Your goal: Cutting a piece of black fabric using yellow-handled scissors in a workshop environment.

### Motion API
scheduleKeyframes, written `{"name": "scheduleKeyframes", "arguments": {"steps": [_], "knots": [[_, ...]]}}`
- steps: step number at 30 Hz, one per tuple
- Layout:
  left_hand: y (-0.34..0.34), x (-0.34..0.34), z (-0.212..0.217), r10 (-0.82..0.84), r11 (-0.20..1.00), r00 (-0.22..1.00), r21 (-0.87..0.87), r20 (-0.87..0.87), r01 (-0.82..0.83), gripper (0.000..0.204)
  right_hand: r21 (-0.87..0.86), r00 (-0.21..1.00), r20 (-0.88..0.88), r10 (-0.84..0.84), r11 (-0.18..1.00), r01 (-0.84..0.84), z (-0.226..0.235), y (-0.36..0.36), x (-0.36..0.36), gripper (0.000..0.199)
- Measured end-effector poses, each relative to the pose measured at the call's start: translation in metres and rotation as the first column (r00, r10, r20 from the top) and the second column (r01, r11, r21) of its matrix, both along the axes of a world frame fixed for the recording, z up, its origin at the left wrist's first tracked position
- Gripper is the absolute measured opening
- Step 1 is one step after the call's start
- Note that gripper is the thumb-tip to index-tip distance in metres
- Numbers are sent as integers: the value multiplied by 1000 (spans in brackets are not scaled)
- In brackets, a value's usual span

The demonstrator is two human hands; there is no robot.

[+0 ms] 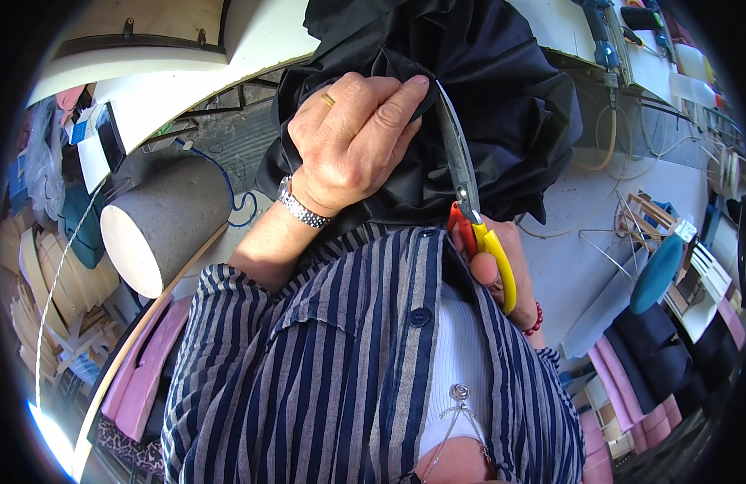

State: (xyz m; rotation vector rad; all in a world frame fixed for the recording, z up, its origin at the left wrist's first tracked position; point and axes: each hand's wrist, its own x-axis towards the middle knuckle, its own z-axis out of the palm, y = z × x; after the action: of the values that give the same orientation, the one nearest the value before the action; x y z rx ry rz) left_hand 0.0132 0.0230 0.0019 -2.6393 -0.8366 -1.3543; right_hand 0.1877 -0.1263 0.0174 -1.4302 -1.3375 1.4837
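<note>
Black fabric (486, 105) pinched in left hand (353, 137), scissors (470, 210) gripped by right hand (494, 266), above cluttered workshop floor (575, 202).

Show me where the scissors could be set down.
Bare white tabletop lies right of the black fabric, bordered by the wire loops and the teal disc. The far right edge is crowded with tools and cables. The left hand grips the fabric; the right hand holds the scissors.
</note>
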Motion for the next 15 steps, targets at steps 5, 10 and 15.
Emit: {"name": "scheduleKeyframes", "arguments": {"steps": [5, 10, 15], "knots": [[1, -1, -1, -10, 1000, 1000, -29, 29, 10, 38, 1, 1000, -11, 15, 1000, -15, -3, 0, 0, 37], [1, -1, -5, -12, 995, 997, -100, 80, 20, 37, 29, 999, -27, 18, 999, -17, -6, 0, 0, 34], [0, 1, 2, -21, 970, 989, -236, 145, 55, 35, -30, 999, -30, 36, 999, -37, -4, -2, 0, 24]]}}
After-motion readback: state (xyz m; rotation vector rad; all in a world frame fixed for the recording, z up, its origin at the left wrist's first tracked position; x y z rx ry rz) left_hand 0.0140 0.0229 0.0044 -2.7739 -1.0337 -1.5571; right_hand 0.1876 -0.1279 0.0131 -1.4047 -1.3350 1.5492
